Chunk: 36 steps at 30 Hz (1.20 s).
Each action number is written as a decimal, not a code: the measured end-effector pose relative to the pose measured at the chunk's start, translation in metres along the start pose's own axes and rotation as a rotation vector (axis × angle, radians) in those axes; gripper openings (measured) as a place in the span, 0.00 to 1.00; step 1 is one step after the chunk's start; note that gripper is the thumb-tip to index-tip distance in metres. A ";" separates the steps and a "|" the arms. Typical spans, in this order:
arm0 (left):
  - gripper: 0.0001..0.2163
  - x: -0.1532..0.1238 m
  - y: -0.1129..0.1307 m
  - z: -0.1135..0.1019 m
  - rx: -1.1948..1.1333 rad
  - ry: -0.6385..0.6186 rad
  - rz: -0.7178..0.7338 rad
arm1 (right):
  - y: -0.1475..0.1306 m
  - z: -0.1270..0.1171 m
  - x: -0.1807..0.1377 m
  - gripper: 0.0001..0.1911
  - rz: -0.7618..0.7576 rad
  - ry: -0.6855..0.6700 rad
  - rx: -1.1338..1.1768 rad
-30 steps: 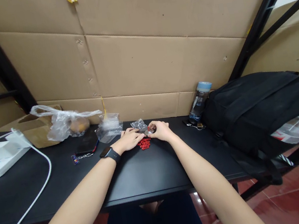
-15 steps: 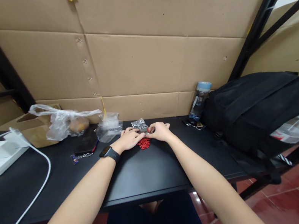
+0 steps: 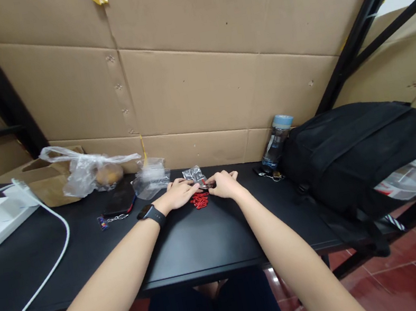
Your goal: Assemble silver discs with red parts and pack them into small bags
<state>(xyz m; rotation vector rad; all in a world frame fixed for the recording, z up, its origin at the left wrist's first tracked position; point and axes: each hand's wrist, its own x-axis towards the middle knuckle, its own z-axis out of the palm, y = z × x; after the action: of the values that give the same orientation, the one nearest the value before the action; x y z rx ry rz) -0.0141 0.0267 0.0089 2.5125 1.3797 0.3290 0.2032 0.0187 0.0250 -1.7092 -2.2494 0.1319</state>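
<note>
A small clear plastic bag (image 3: 193, 174) lies on the black desk (image 3: 203, 242), its lower part between my two hands. My left hand (image 3: 180, 193), with a dark watch on its wrist, rests at the bag's left side, thumb and fingers closed on its edge. From the right, my right hand (image 3: 223, 184) has its fingertips pinched at the bag's lower right. A bit of red shows by those fingertips, and I cannot make out its exact shape. Just below the hands sits a pile of small, thin red looped pieces (image 3: 200, 200).
Left stand a phone (image 3: 119, 199) with a keychain, clear plastic bags (image 3: 151, 178), a knotted bag (image 3: 92, 170) with round food, a cardboard box (image 3: 45, 181) and a power strip (image 3: 5, 218). Right are keys (image 3: 274, 176), a bottle (image 3: 275, 142) and a black backpack (image 3: 357, 156). Cardboard walls the back.
My right fingertips have shifted slightly at the bag, and the red bit by them sits lower and more to the left. My left hand has stayed nearly still.
</note>
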 end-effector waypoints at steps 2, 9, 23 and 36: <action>0.28 0.000 -0.001 0.001 -0.015 0.009 0.002 | -0.002 0.000 -0.001 0.14 0.004 0.000 -0.021; 0.28 0.001 0.000 0.002 -0.027 0.024 -0.001 | -0.007 0.001 -0.001 0.06 0.044 0.053 -0.003; 0.29 0.004 -0.003 0.005 -0.036 0.023 0.017 | -0.013 0.010 0.001 0.06 -0.004 0.079 -0.011; 0.28 0.001 0.006 0.002 -0.016 0.021 0.014 | -0.013 0.018 0.007 0.05 -0.010 0.214 -0.056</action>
<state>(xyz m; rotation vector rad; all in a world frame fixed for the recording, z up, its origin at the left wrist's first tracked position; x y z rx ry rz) -0.0081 0.0238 0.0092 2.5140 1.3626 0.3686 0.1839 0.0238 0.0124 -1.6528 -2.1225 -0.1130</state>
